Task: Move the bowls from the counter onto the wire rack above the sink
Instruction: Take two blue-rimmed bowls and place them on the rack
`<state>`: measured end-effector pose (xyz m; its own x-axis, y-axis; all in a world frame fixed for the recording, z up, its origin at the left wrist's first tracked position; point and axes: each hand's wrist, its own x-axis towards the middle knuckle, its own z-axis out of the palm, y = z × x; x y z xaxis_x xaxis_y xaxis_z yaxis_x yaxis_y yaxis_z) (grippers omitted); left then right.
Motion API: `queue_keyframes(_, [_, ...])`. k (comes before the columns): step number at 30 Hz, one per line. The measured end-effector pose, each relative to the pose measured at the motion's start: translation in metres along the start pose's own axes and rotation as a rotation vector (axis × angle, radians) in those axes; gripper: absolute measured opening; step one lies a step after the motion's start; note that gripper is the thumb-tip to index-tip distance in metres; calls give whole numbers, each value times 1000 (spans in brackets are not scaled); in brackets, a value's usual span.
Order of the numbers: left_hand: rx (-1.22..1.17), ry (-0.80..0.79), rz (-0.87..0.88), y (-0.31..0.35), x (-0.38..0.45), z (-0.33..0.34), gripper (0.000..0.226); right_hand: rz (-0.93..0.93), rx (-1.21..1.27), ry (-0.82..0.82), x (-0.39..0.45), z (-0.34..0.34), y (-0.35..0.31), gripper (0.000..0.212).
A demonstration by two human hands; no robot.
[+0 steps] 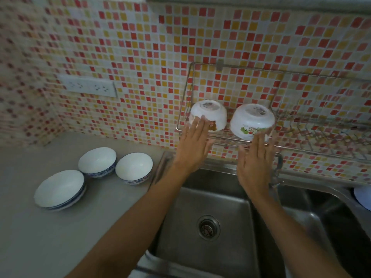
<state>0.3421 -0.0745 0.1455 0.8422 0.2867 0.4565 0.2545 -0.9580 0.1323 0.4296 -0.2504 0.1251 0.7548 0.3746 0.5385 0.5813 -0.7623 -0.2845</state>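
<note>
Two white bowls lie upside down on the wire rack [313, 119] above the sink: a left one [210, 112] and a right one with a cartoon print [252, 120]. My left hand [193, 148] is flat and open, fingertips touching the left bowl's side. Just below the right bowl, my right hand [255, 165] is open too, its fingertips at the bowl's lower edge. Three white bowls with blue rims stand upright on the counter at the left: a near one [60, 188], a back one [97, 162] and a right one [134, 168].
A steel double sink [210, 209] with a drain lies under my arms. The grey counter [50, 237] runs along the left. A wall socket [88, 86] sits on the mosaic tiles. The rack's right part has plate slots. A pale blue round object [363, 197] shows at the right edge.
</note>
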Motion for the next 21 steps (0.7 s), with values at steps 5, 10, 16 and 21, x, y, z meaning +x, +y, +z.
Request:
queue_keyframes(5, [-116, -64, -91, -51, -79, 1, 67, -79, 213, -70, -48, 37, -69, 69])
queue_keyframes(10, [-113, -147, -390, -147, -147, -6, 77, -226, 340, -341, -97, 89, -158, 76])
queue_keyframes(16, [-36, -64, -745, -261, -211, -30, 69, -206, 531, -673, -126, 127, -280, 66])
queue_keyframes(21, [-157, 56, -1080, -331, -260, -38, 65, -150, 567, -896, -144, 160, -361, 58])
